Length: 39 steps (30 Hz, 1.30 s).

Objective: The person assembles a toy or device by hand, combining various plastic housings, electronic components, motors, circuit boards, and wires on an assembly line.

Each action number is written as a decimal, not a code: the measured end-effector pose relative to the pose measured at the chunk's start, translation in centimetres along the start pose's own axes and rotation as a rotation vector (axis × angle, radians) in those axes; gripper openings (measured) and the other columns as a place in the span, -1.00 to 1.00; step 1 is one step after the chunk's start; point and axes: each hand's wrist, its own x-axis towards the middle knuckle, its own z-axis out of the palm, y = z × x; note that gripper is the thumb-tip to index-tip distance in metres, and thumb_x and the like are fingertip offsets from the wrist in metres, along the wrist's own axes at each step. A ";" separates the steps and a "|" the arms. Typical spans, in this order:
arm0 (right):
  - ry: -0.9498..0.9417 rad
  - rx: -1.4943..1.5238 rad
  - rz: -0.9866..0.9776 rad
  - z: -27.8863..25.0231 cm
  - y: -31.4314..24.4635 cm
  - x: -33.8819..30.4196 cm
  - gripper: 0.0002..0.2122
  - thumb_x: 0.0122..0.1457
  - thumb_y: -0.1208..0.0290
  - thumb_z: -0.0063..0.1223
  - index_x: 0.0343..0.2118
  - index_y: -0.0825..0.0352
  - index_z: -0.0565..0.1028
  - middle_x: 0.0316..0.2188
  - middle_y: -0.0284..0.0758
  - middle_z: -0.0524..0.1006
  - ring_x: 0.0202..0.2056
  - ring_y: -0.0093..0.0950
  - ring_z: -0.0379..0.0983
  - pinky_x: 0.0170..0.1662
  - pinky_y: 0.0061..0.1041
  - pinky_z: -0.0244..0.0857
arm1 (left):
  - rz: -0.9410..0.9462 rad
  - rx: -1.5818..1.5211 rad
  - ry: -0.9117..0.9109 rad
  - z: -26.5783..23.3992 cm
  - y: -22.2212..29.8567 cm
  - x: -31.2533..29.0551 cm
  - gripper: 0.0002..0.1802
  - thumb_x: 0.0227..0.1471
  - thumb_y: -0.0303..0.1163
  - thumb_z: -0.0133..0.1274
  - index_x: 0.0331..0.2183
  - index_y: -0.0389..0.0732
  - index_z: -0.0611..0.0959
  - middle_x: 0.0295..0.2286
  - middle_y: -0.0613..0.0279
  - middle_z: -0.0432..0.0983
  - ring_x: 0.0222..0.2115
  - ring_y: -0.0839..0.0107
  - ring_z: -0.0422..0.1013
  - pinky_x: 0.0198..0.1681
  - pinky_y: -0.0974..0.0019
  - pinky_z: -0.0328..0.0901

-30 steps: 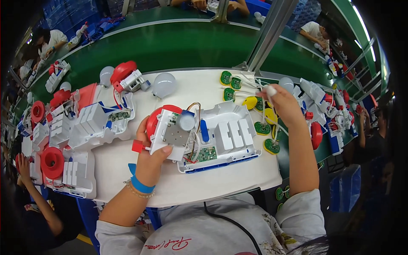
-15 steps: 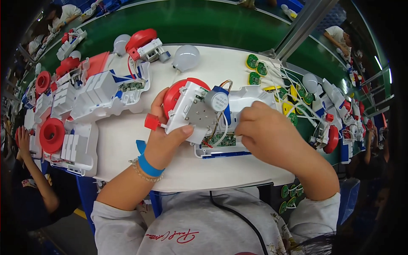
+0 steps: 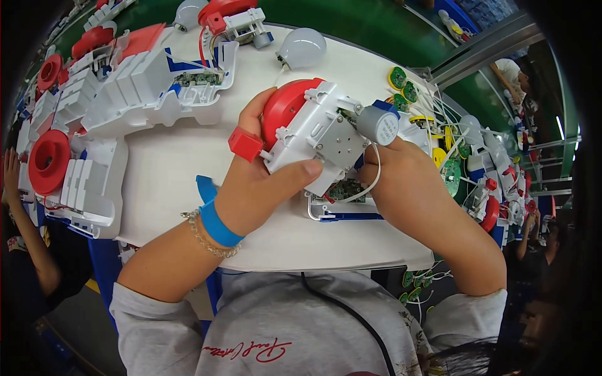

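Note:
My left hand [image 3: 254, 188] grips a white plastic gear-motor assembly [image 3: 295, 141], thumb on its front and fingers behind. A red wheel [image 3: 285, 106], a small red block [image 3: 245, 144], a metal plate [image 3: 342, 149] and a silver round motor [image 3: 378, 124] belong to it. Under the assembly a white housing shell [image 3: 315, 208] lies on the table, with a green circuit board [image 3: 348, 190] inside. My right hand [image 3: 407, 172] is curled closed behind the motor, over the shell. Its fingertips are hidden, so what they hold cannot be seen. A white wire [image 3: 377, 175] loops beside it.
Partly assembled white shells [image 3: 147, 113] and a red-wheeled unit [image 3: 50, 163] stand at left. A frosted bulb [image 3: 303, 49] lies at the back. Round green boards [image 3: 451, 175] with wires crowd the right, near a metal post [image 3: 483, 53]. A co-worker's arm [image 3: 31, 238] shows at far left.
The view has shifted. My left hand has raised the assembly and turned it slightly. My right hand, earlier pinched beside the motor, is now partly behind it.

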 end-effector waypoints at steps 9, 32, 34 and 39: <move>0.036 -0.021 -0.007 0.0 -1.0 0.4 -0.88 -0.19 0.54 -0.02 -0.53 0.42 0.47 -0.50 -0.27 0.43 -0.36 -0.41 0.34 -0.37 -0.49 0.25 | 0.004 -0.003 0.000 0.0 -0.1 -0.1 -0.06 -0.22 -0.44 0.15 0.10 -0.24 -0.08 -0.01 0.08 0.10 -0.01 0.34 0.14 0.02 0.29 0.12; 0.441 0.327 0.107 0.6 1.7 -6.7 -0.64 -0.38 0.46 0.14 -0.37 0.27 0.45 -0.31 -0.31 0.40 -0.17 -0.29 0.29 -0.08 -0.30 0.06 | 0.047 0.082 -0.069 0.0 -0.2 -0.2 -0.03 -0.18 -0.41 0.13 0.13 -0.25 -0.13 0.02 0.06 0.09 0.02 0.33 0.12 0.05 0.27 0.07; 0.400 0.357 0.198 1.5 0.8 -8.7 -0.55 -0.42 0.42 0.22 -0.30 0.21 0.44 -0.23 -0.36 0.38 -0.10 -0.32 0.25 -0.06 -0.30 0.05 | 0.067 0.131 -0.099 0.3 -0.7 0.1 -0.01 -0.16 -0.37 0.12 0.13 -0.29 -0.17 0.03 0.03 0.07 0.03 0.32 0.10 0.07 0.26 0.03; 0.520 0.232 0.248 5.5 -1.4 -10.0 -0.61 -0.42 0.49 0.21 -0.37 0.26 0.43 -0.09 -0.32 0.32 0.01 -0.22 0.16 -0.02 -0.24 0.05 | 0.217 0.441 -0.224 1.2 0.1 0.8 -0.02 -0.15 -0.31 0.10 0.13 -0.32 -0.16 0.01 -0.02 0.12 0.04 0.27 0.08 0.09 0.25 -0.03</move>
